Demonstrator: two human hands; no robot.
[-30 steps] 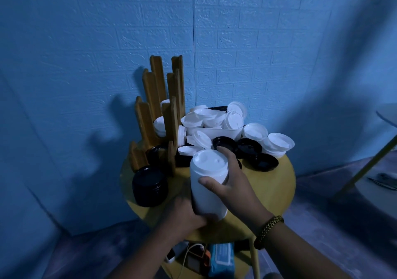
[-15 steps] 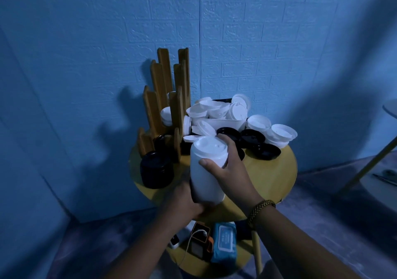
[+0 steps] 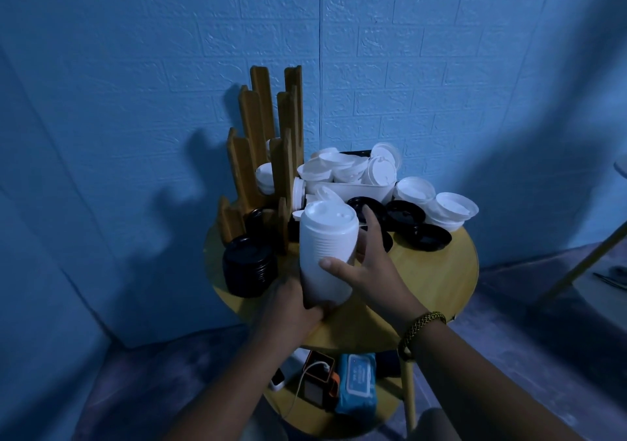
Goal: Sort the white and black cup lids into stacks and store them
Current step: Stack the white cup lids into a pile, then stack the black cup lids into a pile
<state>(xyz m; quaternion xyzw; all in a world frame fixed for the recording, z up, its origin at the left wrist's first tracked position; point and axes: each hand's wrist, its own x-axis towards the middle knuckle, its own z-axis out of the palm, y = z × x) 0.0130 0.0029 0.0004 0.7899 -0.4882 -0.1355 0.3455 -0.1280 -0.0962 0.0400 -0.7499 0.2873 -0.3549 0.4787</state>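
One tall stack of white lids (image 3: 327, 247) is held upright at frame centre by both hands: the left hand (image 3: 291, 305) is curled round its base and the right hand (image 3: 366, 267) clasps its side. One black stack (image 3: 247, 267) sits just left of it on the table (image 3: 441, 281). The wooden rack (image 3: 264, 128), upper left of centre, holds a few lids of each colour. Outstanding: at least three loose black lids (image 3: 405, 212), and a white heap in the tray (image 3: 359, 192) too jumbled to count. Judged roughly half done; neither stack is stored.
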